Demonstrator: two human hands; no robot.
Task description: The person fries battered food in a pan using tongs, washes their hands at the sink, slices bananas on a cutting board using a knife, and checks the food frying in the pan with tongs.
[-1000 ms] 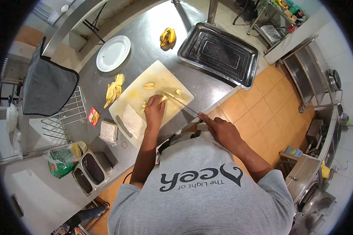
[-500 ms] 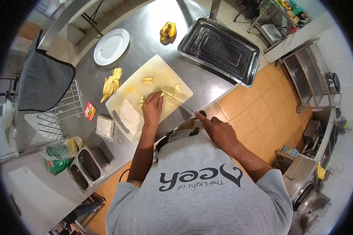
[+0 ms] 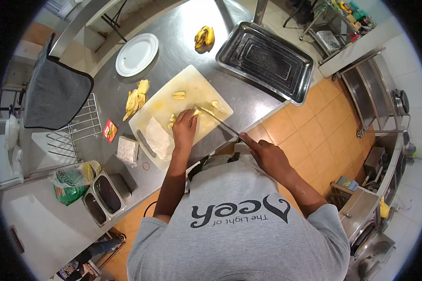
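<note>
On the white cutting board (image 3: pixel 206 89), my left hand (image 3: pixel 185 129) presses its fingers on a piece of banana (image 3: pixel 196 113). The handle of a knife (image 3: pixel 222 123) is in my right hand (image 3: pixel 263 152), and the blade reaches over the board, its tip beside that piece. A short banana chunk (image 3: pixel 178 95) lies farther back, a slice (image 3: pixel 214 104) to the right, and small cut pieces (image 3: pixel 172 119) beside my left fingers. A white sheet (image 3: pixel 159 139), perhaps paper or wrap, covers the board's near left part.
Peels (image 3: pixel 136 100) and a white plate (image 3: pixel 137 55) are left of the board. Behind it are darkened bananas (image 3: pixel 204 38) and a black tray (image 3: pixel 267 61). A red packet (image 3: pixel 109 130), a wrapped block (image 3: pixel 127 151) and metal containers (image 3: pixel 109 194) stand at the left.
The view has shifted slightly. The slice at the right lies apart from the knife. Both hands keep nearly the same places, the left on the banana and the right on the knife.
</note>
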